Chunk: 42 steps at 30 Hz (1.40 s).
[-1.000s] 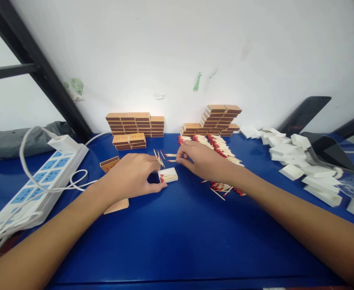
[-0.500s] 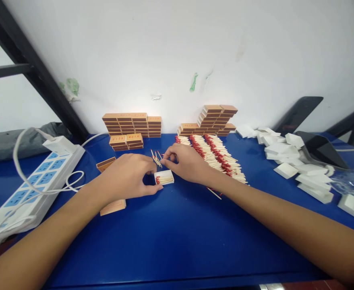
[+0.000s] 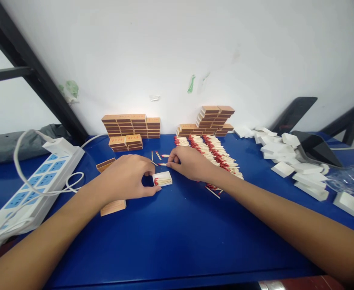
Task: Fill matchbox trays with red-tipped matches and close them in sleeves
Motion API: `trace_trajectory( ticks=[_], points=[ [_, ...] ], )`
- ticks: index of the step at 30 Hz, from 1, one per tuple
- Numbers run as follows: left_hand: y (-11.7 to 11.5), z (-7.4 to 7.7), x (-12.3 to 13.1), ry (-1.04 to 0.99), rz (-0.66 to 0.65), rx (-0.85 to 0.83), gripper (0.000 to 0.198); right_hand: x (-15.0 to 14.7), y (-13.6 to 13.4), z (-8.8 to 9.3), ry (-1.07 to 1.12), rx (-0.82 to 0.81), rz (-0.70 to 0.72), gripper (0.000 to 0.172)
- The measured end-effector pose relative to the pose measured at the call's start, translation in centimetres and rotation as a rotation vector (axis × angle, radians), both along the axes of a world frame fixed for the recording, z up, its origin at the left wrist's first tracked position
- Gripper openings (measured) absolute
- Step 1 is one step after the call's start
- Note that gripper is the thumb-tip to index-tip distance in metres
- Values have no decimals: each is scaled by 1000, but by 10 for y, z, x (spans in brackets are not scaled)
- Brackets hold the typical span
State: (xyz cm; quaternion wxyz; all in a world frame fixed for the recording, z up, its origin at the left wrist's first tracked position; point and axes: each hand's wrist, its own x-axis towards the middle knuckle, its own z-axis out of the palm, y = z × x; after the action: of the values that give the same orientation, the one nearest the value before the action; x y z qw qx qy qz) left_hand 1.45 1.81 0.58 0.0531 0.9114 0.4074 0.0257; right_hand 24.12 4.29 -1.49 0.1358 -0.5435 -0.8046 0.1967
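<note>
A small white matchbox tray (image 3: 166,176) lies on the blue table, with several red-headed matches (image 3: 163,181) inside along its near side. My left hand (image 3: 130,176) holds the tray at its left end, thumb at the near corner and fingers curled at the far side. Just beyond the tray, my right hand (image 3: 191,163) pinches a match (image 3: 162,164) between thumb and forefinger, its red head pointing left. A few loose matches (image 3: 158,155) lie scattered on the table nearby. Partly hidden by my right hand and forearm are rows of piled matches (image 3: 222,153).
Stacked matchboxes (image 3: 124,125) stand against the wall, with another stack (image 3: 214,121) farther right. Matchbox sleeves (image 3: 113,207) lie by my left forearm. White trays (image 3: 308,177) are heaped at right near a dark phone-like slab (image 3: 296,114). A power strip (image 3: 34,189) lies left.
The loose matches, bunched beyond the tray before, now lie spread apart. My right hand has shifted slightly away from the tray with a match in its fingertips. My left hand stays at the tray.
</note>
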Motion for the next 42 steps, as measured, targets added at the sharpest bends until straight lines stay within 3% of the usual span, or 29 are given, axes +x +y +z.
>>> trace_trajectory(
  ticks=[4, 12, 28, 35, 42],
  points=[
    [-1, 0, -1, -10, -4, -7, 29, 11, -2, 7, -94, -37, 37, 14],
    [-3, 2, 1, -19, -10, -6, 27, 17, -4, 3, -107, 73, 67, 3],
    [-2, 1, -1, -17, -4, 6, 27, 16, -5, 4, -190, 98, 162, 12],
    [-2, 2, 1, -8, -17, 25, 26, 11, -21, 12, -84, 124, 219, 12],
    [-3, 0, 0, -15, -28, 50, 24, 6, -25, 5, 32, 135, 286, 13]
  ],
)
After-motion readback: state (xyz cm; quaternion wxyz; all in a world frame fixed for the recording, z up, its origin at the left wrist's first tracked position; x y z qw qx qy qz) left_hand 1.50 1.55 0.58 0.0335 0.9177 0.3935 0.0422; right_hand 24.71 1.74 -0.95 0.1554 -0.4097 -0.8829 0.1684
